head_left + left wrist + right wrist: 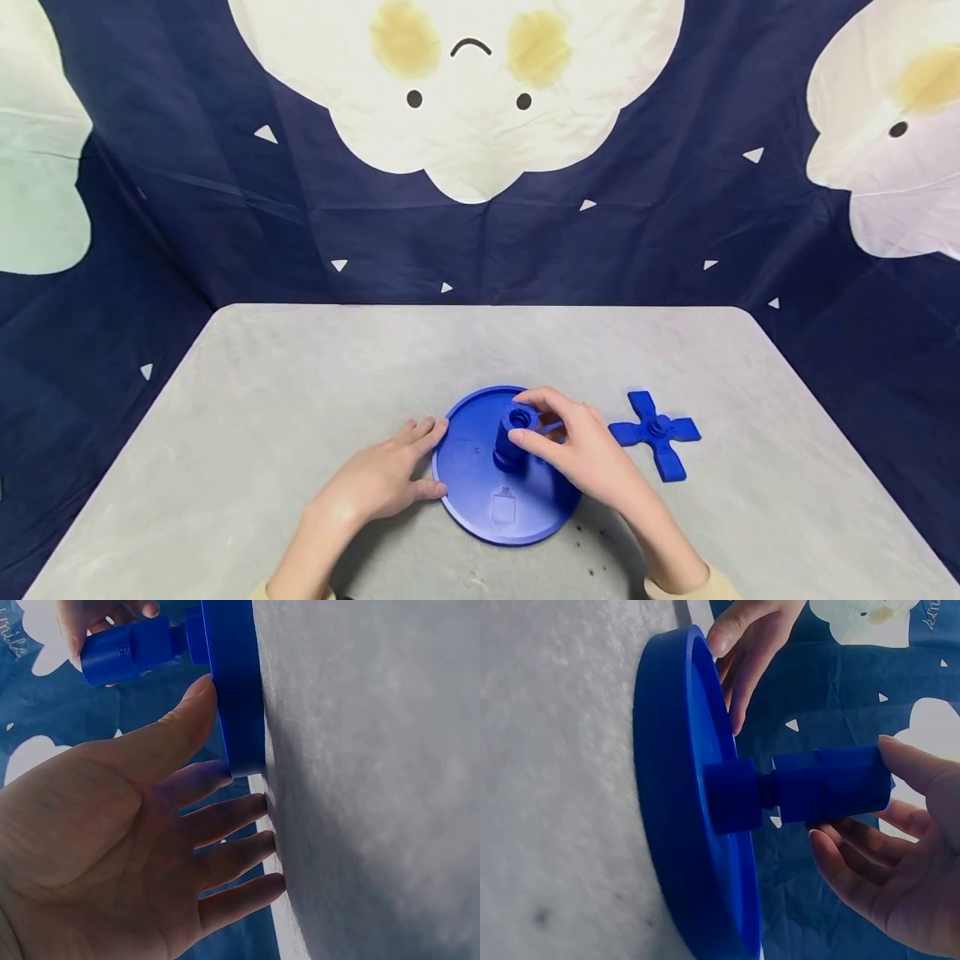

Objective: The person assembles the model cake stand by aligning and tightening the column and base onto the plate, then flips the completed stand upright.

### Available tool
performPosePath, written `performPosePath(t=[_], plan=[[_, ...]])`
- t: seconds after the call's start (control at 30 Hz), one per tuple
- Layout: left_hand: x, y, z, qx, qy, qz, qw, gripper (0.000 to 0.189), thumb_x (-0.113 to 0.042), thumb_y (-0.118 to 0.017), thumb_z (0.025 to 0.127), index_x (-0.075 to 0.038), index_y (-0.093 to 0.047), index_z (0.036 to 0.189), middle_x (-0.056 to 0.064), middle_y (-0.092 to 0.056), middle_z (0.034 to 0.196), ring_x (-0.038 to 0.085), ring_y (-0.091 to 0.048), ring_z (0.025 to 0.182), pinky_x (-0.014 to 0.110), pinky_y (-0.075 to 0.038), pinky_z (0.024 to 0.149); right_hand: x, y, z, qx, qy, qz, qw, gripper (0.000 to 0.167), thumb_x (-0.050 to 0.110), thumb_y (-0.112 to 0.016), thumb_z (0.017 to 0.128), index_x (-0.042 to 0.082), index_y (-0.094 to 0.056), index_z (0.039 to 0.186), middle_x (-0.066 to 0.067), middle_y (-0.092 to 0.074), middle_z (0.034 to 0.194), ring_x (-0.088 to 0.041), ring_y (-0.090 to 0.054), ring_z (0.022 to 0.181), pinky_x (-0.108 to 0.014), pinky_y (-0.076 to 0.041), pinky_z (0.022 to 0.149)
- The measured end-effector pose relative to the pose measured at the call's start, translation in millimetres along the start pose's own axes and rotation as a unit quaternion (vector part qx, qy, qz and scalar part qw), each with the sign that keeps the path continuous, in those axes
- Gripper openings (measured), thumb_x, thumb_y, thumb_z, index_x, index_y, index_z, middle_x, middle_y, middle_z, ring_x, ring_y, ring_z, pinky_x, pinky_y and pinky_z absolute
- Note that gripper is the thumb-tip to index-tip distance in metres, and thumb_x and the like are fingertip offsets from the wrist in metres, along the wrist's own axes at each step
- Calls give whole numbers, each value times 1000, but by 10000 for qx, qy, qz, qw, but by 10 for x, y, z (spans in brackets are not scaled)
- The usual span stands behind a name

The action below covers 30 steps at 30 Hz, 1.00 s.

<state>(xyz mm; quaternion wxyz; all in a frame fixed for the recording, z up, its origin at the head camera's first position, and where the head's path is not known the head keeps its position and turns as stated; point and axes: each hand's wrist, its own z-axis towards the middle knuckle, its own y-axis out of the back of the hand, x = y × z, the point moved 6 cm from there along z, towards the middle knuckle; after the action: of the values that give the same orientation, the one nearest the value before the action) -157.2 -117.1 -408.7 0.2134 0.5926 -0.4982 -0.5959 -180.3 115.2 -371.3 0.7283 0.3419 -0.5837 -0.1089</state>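
A round blue plastic disc with a raised rim [468, 500] lies on the table. Over its middle, a blue cylindrical post [509, 450] stands upright with a hole in its top. My right hand [588, 450] pinches the post near its upper end between thumb and fingers. In the right wrist view, a narrower neck shows between the post [832, 784] and the disc's central hub [733, 796]. At the disc's left edge, my left hand [378, 479] touches the rim with thumb and fingertips, its fingers spread and fairly straight.
Right of the disc lies a blue four-armed cross piece [672, 462] with a threaded-looking stub at its centre. Small dark specks dot the grey table [300, 375] near the right forearm. A navy curtain [405, 233] with cloud prints surrounds the table's back and sides.
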Motion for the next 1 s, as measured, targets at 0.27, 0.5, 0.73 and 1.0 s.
performPosePath(t=[0.27, 0.5, 0.73, 1.0], plan=[[-18, 6, -9, -12, -25, -71, 10000, 83, -42, -80, 86, -11, -46, 156, 15, -43, 163, 42, -35, 153, 63, -35, 121, -26, -49, -35, -228, -383, 108, 9989, 39, 44, -78, 90, 30, -61, 123, 8, -71, 121, -9, -70, 99, -28, -61, 88], [-8, 27, -41, -41, 10, -38, 10000, 83, -43, -81, 86, -12, -47, 155, 15, -44, 162, 42, -36, 153, 64, -36, 120, -6, -140, -29, 185, -172, 683, 9973, 51, 43, -73, 95, 39, -52, 140, 2, -66, 139, -16, -64, 128, -43, -56, 106], [9, 25, -43, -29, 66, -19, 10000, 84, -44, -81, 85, -13, -47, 155, 14, -44, 162, 41, -36, 153, 64, -36, 120, -12, -165, 0, 685, 244, 1033, 9920, 45, 36, -64, 102, 34, -53, 146, -4, -58, 151, -15, -59, 133, -31, -53, 109], [2, 12, -33, 1, 49, -29, 10000, 84, -44, -81, 85, -13, -47, 155, 15, -44, 162, 42, -36, 153, 64, -36, 120, -49, -169, -9, 591, 281, 897, 9938, 41, 38, -65, 101, 37, -57, 141, 1, -63, 143, -13, -65, 123, -30, -56, 103]])
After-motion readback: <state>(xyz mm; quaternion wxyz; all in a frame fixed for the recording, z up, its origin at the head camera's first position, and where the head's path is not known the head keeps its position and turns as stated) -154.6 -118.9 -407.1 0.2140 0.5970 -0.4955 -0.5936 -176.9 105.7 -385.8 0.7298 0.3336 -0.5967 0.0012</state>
